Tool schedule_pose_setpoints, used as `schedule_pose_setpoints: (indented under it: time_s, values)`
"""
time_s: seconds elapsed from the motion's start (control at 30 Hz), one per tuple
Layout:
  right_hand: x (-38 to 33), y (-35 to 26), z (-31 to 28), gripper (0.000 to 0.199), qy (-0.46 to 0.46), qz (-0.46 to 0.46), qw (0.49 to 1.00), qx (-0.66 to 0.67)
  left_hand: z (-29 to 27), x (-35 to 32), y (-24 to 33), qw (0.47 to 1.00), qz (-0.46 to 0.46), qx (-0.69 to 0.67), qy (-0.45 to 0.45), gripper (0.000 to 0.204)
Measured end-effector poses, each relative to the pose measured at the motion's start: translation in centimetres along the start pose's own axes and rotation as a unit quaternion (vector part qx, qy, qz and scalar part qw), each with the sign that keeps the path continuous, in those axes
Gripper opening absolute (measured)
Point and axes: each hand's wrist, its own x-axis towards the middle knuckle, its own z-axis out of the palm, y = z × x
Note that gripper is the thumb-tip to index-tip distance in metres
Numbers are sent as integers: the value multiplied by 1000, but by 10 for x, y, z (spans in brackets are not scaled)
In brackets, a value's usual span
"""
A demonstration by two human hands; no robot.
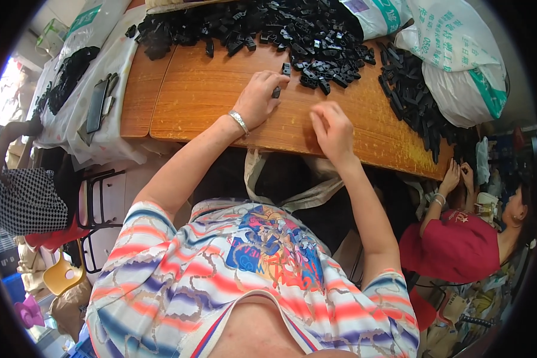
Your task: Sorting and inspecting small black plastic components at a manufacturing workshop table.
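My left hand (259,96), with a silver bracelet at its wrist, is over the wooden table. Its fingers close round a small black plastic part (276,92), and its index fingertip reaches to another black part (286,69) at the near edge of a big heap. That heap of black plastic parts (334,56) spreads across the far side of the table. To the right, my right hand (333,126) hovers near the table's front edge, fingers curled and thumb drawn in. Whatever its fingers may hold is hidden.
Long black pieces (409,89) lie piled at the right, beside white plastic sacks (465,59). A co-worker in a red shirt (459,244) handles something at the table's right end. On a sheet-covered surface at the left rests a phone (96,106). A yellow stool (64,274) stands lower left.
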Motion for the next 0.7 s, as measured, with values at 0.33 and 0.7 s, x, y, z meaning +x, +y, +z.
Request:
schedule_pose_setpoints:
  time_s: [0.33,0.7]
  values:
    - [47,29,30,26,-55,23,976,-208,5,9,15,984,112,105,-88,49]
    - [14,15,26,23,-2,42,993,-109,-83,75,-150,925,-111,303,199,52]
